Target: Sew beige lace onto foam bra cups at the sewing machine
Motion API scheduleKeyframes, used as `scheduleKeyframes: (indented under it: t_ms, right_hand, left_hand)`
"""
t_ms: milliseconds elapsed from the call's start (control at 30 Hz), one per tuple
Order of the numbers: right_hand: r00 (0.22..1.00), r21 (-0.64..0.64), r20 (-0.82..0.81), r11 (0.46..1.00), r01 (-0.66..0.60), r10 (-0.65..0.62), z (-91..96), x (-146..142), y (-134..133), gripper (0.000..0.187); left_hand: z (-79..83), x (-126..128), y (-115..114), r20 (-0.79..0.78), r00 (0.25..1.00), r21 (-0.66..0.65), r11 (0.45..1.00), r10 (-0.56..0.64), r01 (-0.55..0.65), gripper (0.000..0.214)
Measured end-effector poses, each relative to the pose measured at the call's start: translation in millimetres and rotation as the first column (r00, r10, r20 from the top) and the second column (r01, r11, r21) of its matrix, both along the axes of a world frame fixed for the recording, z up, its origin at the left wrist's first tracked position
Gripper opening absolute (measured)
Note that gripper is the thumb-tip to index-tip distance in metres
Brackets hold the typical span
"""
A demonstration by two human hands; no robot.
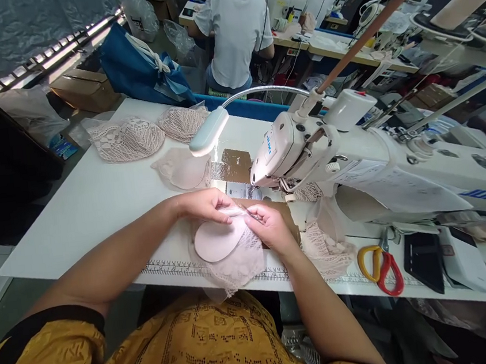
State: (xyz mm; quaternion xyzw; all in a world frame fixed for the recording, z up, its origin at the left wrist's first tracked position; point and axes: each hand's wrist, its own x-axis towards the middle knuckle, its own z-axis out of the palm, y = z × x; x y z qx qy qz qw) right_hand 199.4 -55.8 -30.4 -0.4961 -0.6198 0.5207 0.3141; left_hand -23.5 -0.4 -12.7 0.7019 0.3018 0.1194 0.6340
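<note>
Close to the table's front edge, my left hand [208,205] pinches the upper edge of a pale pink bra cup [218,239] with lace [251,256] trailing beneath it. My right hand [269,225] is closed at the cup's upper right corner. A thin dark tool, perhaps snips or tweezers, shows at its fingertips, too small to tell. Just beyond both hands stands the white sewing machine [280,143], its needle area above the metal plate [237,189]. The piece hangs slightly over the ruler tape [169,268].
Lace cups [128,137] and a sheer cup piece [183,170] lie at the back left. A lamp [209,132] arches over the table. More lace [323,249], scissors [381,269] and a phone [424,261] lie to the right. A person [233,32] sits at another machine ahead.
</note>
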Motion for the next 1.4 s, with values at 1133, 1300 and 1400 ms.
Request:
scheduleKeyframes:
  t_ms: [1133,1300,1400]
  right_hand:
    - [0.932,0.523,0.332,0.795,-0.308,0.142,20.5,-17.7,-32.2,0.020]
    - [0.688,0.389,0.647,0.633,-0.669,0.329,13.2,-45.5,-32.2,0.033]
    - [0.649,0.248,0.660,0.706,-0.663,0.377,23.2,-22.3,-27.2,0.028]
  left_hand:
    - [38.9,-36.8,-7.4,-0.194,0.704,0.728,0.582,0.683,-0.363,0.035]
    - [18.8,-36.4,33.4,-0.401,0.584,0.623,0.677,0.706,-0.392,0.063]
    - [9.5,-39.1,31.2,-0.410,0.643,0.519,0.746,0.646,-0.419,0.052]
